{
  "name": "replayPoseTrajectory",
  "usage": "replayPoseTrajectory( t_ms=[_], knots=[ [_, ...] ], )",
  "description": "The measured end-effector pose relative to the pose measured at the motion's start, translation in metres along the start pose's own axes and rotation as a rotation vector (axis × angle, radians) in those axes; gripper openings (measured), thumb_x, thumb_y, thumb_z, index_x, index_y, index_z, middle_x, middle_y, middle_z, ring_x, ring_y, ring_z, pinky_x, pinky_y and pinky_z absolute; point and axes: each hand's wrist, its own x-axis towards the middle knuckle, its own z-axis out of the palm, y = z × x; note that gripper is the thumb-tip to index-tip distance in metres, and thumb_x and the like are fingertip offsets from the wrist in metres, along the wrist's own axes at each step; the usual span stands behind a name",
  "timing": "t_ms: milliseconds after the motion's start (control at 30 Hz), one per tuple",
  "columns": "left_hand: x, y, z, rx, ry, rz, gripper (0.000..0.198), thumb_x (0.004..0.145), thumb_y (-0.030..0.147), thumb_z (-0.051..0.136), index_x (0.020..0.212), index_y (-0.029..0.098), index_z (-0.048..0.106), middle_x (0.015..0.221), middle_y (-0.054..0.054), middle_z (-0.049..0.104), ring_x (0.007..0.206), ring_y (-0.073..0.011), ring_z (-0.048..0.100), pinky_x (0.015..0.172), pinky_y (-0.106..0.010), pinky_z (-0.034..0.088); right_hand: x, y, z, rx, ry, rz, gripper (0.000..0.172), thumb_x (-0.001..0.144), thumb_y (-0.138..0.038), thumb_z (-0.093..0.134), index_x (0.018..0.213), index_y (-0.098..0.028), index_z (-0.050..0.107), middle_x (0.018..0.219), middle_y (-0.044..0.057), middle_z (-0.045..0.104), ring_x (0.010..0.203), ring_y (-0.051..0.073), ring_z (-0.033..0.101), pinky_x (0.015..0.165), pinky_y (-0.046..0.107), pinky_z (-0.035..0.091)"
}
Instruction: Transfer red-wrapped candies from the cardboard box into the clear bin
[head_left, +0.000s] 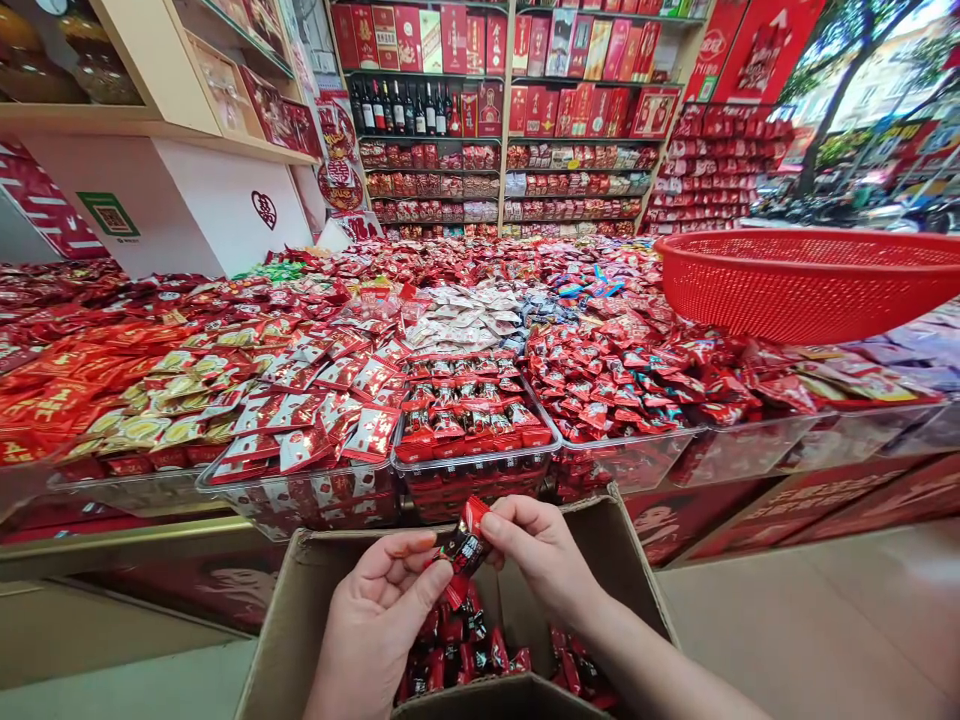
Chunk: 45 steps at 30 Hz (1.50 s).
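A red and black wrapped candy point(466, 540) is pinched between my two hands, above an open cardboard box point(289, 610). My left hand point(379, 615) grips its lower left side between thumb and fingers. At the upper right end, the thumb and fingers of my right hand point(544, 560) close on the red wrapper. Beneath, loose candies point(450, 650) of the same look lie in the box. Just beyond the box stands a clear plastic bin point(476, 460), where matching candies point(465, 400) are stacked in rows.
More clear bins with red and white packets point(300, 410) and red wrapped sweets point(600, 380) flank it. A red mesh basket point(810, 285) rests on the sweets at right. Shelves point(502, 110) with bottles and boxes stand behind. Tiled floor point(810, 620) lies at lower right.
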Motion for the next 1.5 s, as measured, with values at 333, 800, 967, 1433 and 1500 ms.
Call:
replayPoseTrajectory(
  t_ms=[333,800,967,1433,1500],
  knots=[
    [0.000,-0.013,-0.014,0.210,-0.188,-0.065,0.029,0.060,0.034,0.072,0.088,0.026,0.070,0.087,0.000,0.073,0.083,-0.0186,0.065,0.075,-0.025,0.053,-0.008,0.005,0.000,-0.397,-0.142,-0.250,0.025,0.077,-0.030,0.057,0.058,-0.015,0.058,0.057,0.001,0.056,0.053,0.010,0.048,0.052,0.023,0.039],
    [0.070,0.067,-0.008,1.370,-0.134,0.912,0.030,0.083,0.026,0.043,0.104,0.017,0.062,0.108,-0.007,0.065,0.100,-0.0207,0.054,0.091,-0.035,0.038,0.086,-0.058,-0.013,-0.989,-0.137,-0.625,0.013,0.080,-0.024,0.055,0.078,-0.016,0.065,0.069,0.002,0.063,0.064,0.011,0.055,0.061,0.022,0.040],
    [0.086,0.071,0.002,1.463,-0.186,0.812,0.028,0.080,0.025,0.045,0.098,0.020,0.066,0.091,-0.004,0.071,0.085,-0.0218,0.059,0.078,-0.034,0.045,0.089,-0.055,-0.008,-1.178,-0.213,-0.551,0.013,0.080,-0.024,0.055,0.080,-0.015,0.065,0.072,0.004,0.064,0.067,0.012,0.055,0.061,0.022,0.038],
    [0.095,0.072,0.007,1.477,-0.187,0.700,0.030,0.080,0.026,0.043,0.100,0.020,0.065,0.098,-0.005,0.070,0.091,-0.0203,0.060,0.080,-0.032,0.044,0.107,-0.070,0.003,-1.532,-0.399,-0.356,0.016,0.078,-0.028,0.057,0.076,-0.016,0.068,0.075,0.008,0.067,0.071,0.016,0.057,0.059,0.023,0.034],
    [0.095,0.073,0.007,1.478,-0.183,0.697,0.031,0.080,0.027,0.043,0.102,0.020,0.064,0.099,-0.005,0.069,0.092,-0.0204,0.060,0.081,-0.032,0.044,0.107,-0.069,0.003,-1.529,-0.420,-0.343,0.016,0.077,-0.028,0.057,0.076,-0.016,0.068,0.073,0.007,0.067,0.069,0.016,0.056,0.057,0.023,0.033]
  ],
)
